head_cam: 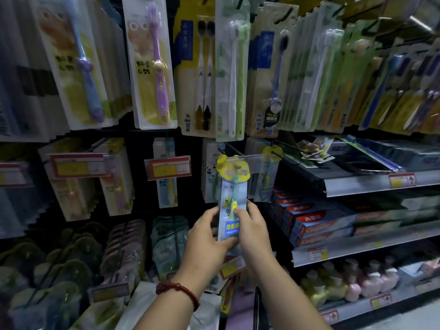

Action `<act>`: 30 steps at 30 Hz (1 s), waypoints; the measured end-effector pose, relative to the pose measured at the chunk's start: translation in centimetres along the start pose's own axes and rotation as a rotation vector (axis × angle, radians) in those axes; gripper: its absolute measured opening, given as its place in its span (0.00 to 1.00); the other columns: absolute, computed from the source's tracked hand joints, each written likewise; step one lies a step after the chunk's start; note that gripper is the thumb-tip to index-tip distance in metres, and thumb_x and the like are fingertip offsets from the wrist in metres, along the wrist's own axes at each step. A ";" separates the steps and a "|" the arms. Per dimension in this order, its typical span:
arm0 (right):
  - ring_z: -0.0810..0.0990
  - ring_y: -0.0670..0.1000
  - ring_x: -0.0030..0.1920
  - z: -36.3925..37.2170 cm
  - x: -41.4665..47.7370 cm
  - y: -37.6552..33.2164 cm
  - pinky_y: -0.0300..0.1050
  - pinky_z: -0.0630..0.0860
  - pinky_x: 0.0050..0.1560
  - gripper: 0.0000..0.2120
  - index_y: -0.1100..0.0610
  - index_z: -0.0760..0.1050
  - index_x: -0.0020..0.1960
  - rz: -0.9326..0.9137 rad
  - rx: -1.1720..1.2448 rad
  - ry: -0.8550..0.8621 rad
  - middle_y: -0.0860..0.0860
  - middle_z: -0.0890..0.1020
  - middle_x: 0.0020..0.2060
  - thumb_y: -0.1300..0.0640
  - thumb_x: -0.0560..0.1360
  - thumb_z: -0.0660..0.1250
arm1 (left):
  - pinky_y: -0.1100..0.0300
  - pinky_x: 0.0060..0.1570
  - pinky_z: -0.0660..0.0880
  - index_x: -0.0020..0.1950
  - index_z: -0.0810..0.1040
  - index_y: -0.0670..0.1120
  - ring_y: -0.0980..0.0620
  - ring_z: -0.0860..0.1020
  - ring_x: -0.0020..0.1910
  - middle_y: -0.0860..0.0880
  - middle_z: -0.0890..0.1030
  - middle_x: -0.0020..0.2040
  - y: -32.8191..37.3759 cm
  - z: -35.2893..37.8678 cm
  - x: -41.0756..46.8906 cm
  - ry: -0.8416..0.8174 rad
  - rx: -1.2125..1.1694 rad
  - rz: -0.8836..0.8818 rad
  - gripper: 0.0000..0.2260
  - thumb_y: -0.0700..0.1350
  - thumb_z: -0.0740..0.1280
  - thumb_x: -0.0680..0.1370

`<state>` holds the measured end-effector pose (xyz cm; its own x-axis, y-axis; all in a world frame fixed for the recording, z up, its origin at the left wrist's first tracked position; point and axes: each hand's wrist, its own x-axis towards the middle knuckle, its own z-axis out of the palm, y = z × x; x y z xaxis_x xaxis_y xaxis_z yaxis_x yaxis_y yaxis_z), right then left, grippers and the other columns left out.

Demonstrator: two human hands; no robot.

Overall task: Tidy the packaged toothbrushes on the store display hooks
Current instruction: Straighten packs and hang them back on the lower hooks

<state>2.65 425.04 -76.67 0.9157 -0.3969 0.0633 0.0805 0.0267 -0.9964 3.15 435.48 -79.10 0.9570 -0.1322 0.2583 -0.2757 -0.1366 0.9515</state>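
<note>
Store shelving fills the whole view, dim and crowded with hanging blister packs. Nearest, the left hand (206, 231), a red bead bracelet (178, 291) on its wrist, and the right hand (250, 225) both pinch the lower half of a small blue-carded child's toothbrush pack with a yellow top (232, 198), each grip pressed onto an edge of the card. Its top sits at the clear price-tag strip (240, 165) on the front of a display hook (234, 151); I cannot tell whether it is threaded on. Beyond, upper rows of long toothbrush packs (152, 63) hang mostly square, so much looks done. Further right, a few loose packs (314, 148) lie on the dark shelf (357, 179) above red toothpaste boxes (316, 225), probably left to hang.
</note>
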 end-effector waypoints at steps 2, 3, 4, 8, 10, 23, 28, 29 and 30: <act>0.87 0.52 0.46 0.1 0.2 0.5 0.45 0.81 0.43 0.10 0.53 0.78 0.60 0.003 0.037 0.002 0.53 0.86 0.49 0.59 0.82 0.62 | 0.67 0.41 0.81 0.71 0.75 0.54 0.62 0.85 0.50 0.56 0.83 0.57 -0.7 0.2 0.3 0.007 0.030 0.001 0.33 0.33 0.79 0.71; 0.87 0.52 0.46 0.1 0.4 0.6 0.44 0.81 0.42 0.10 0.54 0.77 0.61 0.010 0.069 0.011 0.54 0.86 0.50 0.59 0.82 0.62 | 0.66 0.42 0.82 0.73 0.73 0.54 0.60 0.85 0.51 0.55 0.82 0.60 -1.0 0.2 0.5 0.010 0.045 0.004 0.35 0.34 0.79 0.71; 0.87 0.52 0.45 0.1 0.6 0.7 0.43 0.81 0.41 0.10 0.54 0.77 0.61 0.020 0.094 0.023 0.54 0.86 0.50 0.60 0.81 0.62 | 0.66 0.43 0.82 0.75 0.71 0.54 0.59 0.85 0.52 0.55 0.81 0.62 -1.2 0.3 0.7 0.009 0.064 0.000 0.37 0.35 0.79 0.71; 0.84 0.51 0.43 0.4 1.4 1.3 0.44 0.77 0.40 0.08 0.54 0.76 0.56 0.020 0.104 0.075 0.55 0.84 0.49 0.60 0.79 0.63 | 0.60 0.53 0.83 0.75 0.73 0.57 0.59 0.83 0.56 0.56 0.79 0.64 -2.0 0.6 1.5 0.021 0.146 0.031 0.36 0.40 0.80 0.70; 0.82 0.52 0.43 0.4 1.6 1.8 0.47 0.76 0.41 0.07 0.55 0.75 0.55 0.014 0.109 0.084 0.55 0.83 0.48 0.58 0.78 0.63 | 0.58 0.58 0.81 0.72 0.75 0.58 0.59 0.80 0.60 0.58 0.78 0.63 -2.2 0.9 1.4 0.042 0.185 0.041 0.32 0.41 0.80 0.70; 0.80 0.51 0.39 -0.8 1.7 2.2 0.50 0.75 0.39 0.16 0.57 0.73 0.53 -0.059 0.143 0.029 0.54 0.79 0.41 0.52 0.68 0.60 | 0.65 0.41 0.82 0.61 0.75 0.52 0.62 0.85 0.45 0.55 0.85 0.50 -1.4 1.1 1.3 -0.088 0.088 -0.097 0.23 0.38 0.80 0.72; 0.82 0.54 0.40 -1.4 1.2 1.4 0.56 0.78 0.41 0.16 0.55 0.74 0.53 -0.118 0.063 0.071 0.55 0.83 0.43 0.50 0.69 0.59 | 0.56 0.43 0.83 0.57 0.75 0.50 0.56 0.86 0.41 0.53 0.86 0.44 -1.3 1.0 1.7 -0.177 0.025 -0.107 0.24 0.37 0.82 0.67; 0.82 0.53 0.40 -1.5 1.0 1.2 0.57 0.79 0.42 0.15 0.54 0.74 0.53 -0.140 0.045 0.079 0.54 0.83 0.43 0.50 0.70 0.58 | 0.57 0.42 0.81 0.57 0.75 0.49 0.57 0.85 0.40 0.54 0.85 0.42 -1.1 1.0 1.8 -0.202 0.020 -0.098 0.25 0.37 0.82 0.67; 0.83 0.52 0.40 -1.6 0.8 1.0 0.57 0.79 0.41 0.15 0.52 0.74 0.53 -0.157 0.027 0.077 0.52 0.84 0.42 0.50 0.70 0.58 | 0.58 0.42 0.81 0.57 0.75 0.49 0.57 0.85 0.40 0.55 0.86 0.42 -0.9 0.9 1.8 -0.225 0.020 -0.089 0.25 0.39 0.82 0.66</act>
<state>2.80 423.30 -77.72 0.8580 -0.4676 0.2128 0.2319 -0.0172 -0.9726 5.02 434.45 -79.66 0.9339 -0.3339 0.1281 -0.1955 -0.1765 0.9647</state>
